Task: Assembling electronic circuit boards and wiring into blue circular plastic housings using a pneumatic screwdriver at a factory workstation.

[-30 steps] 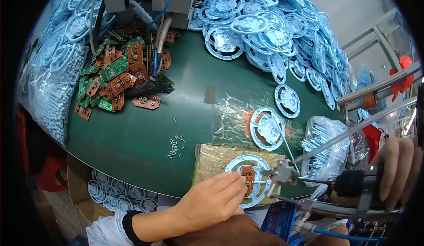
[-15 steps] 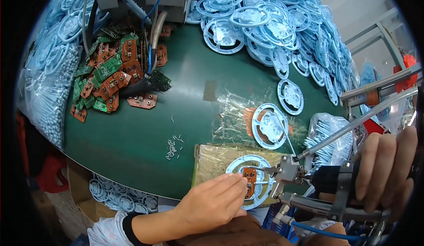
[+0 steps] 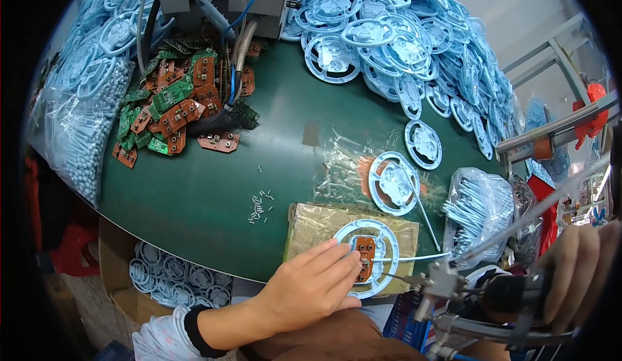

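My left hand point(image 3: 311, 282) is closed on the left side of a light-blue plastic toy steering wheel point(image 3: 368, 224). An orange circuit board point(image 3: 367, 249) sits inside the wheel, and a thin light-blue stick point(image 3: 414, 258) extends from it to the right. Both rest on a tape-covered block point(image 3: 311, 225) at the table's front. At the far right my right hand point(image 3: 573, 273), blurred, is wrapped round a power screwdriver point(image 3: 508, 293) with a metal head and hose. Its thin bit points left, near the wheel's lower right; whether it touches is unclear.
Beyond the block lies another blue wheel point(image 3: 391, 209) with a stick. Small screws point(image 3: 259, 207) are scattered left of it. Circuit boards point(image 3: 181, 112) heap at the back left, blue wheels point(image 3: 402, 40) at the back right. A bag of sticks point(image 3: 479, 209) stands on the right.
The screwdriver has moved down and to the right; its bit has left the top of the board. The left hand keeps its hold on the wheel. The whole view has shifted slightly.
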The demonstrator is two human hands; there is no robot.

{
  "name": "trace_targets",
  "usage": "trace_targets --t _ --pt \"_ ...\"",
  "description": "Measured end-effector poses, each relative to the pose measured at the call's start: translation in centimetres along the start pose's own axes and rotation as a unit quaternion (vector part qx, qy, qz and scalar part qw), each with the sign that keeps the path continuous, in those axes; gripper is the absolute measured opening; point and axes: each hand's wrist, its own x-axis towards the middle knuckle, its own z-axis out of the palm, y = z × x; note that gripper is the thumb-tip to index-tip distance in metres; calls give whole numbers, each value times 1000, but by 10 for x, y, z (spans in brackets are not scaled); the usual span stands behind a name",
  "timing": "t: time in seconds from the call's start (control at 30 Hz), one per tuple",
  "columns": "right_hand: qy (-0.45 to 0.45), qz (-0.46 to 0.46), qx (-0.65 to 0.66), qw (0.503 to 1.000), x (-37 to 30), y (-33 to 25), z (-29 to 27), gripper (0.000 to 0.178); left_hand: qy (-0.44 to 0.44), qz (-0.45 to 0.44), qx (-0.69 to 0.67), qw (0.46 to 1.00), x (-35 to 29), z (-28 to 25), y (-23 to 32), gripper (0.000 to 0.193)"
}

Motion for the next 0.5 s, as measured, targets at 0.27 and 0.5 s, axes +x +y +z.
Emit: trace_targets --t 0.27,0.5 --pt "38 46 -1 998 -16 7 13 50 2 -1 3 1000 0 0 -2 51" --pt "11 43 -6 999 -27 13 0 23 9 1 22 1000 5 -4 -1 50"
